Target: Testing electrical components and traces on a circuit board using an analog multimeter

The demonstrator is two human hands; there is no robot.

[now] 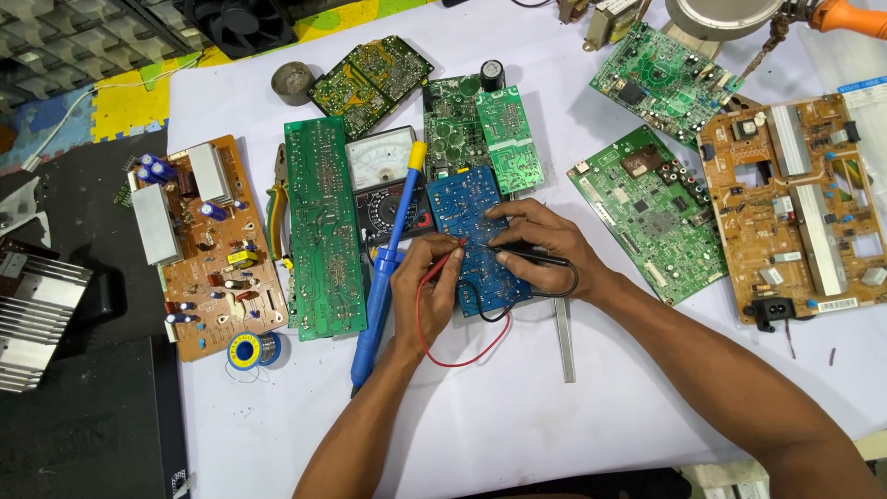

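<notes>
A blue circuit board lies in the middle of the white table. My left hand holds a red test probe with its tip on the board. My right hand holds a black test probe pressed to the same board, close to the red one. Red and black leads loop under my hands. An analogue multimeter sits just left of the blue board.
A blue soldering iron lies beside my left hand. Green boards and brown boards surround the centre; a large brown board is at right. A solder spool, pliers and a metal heatsink lie left.
</notes>
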